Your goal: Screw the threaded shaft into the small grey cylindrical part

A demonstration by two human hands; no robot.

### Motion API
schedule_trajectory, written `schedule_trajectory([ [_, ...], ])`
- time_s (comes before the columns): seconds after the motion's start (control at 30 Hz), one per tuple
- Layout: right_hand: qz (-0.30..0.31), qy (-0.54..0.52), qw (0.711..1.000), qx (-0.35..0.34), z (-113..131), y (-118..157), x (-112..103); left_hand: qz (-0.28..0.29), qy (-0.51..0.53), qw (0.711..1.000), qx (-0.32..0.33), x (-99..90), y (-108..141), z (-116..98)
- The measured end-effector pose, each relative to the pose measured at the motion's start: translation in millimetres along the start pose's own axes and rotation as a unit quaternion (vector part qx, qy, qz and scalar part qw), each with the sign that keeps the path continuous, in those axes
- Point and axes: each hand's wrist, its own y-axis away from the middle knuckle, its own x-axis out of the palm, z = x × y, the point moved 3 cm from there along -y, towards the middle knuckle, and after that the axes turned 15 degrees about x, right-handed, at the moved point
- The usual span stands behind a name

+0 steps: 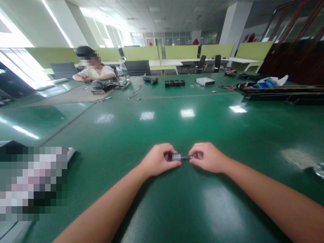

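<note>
Just above the green tabletop, my left hand (162, 158) is closed around a small silver cylinder with a thin dark shaft (176, 157). Its shaft points right, towards my right hand (209, 157), whose thumb and fingers pinch the far end. The part lies roughly level between both hands. It is too small and blurred to tell its exact kind, and its left end is partly hidden by my fingers.
The glossy green table (121, 135) stretches ahead. Across it sits another person (97, 71) near assorted parts. Farther back stand black blocks (174, 83), a white box (205, 81) and long dark bars (278, 93) at right. A blurred-out object (37, 179) lies at left.
</note>
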Motion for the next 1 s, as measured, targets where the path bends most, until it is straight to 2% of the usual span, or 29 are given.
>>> schedule_trajectory([
  [0.8, -0.01, 0.046, 0.999, -0.007, -6, 1, -8, 0.002, -0.003, 1.0, -0.01, -1.1, 0, 1],
  [0.87, -0.003, 0.037, 0.999, 0.007, -11, -1, -12, 0.002, 0.002, 1.0, -0.012, -1.0, 0, 1],
  [1.0, 0.053, 0.007, 0.996, 0.072, -22, -4, -18, 0.003, 0.002, 1.0, -0.014, -1.0, -1, 1],
])
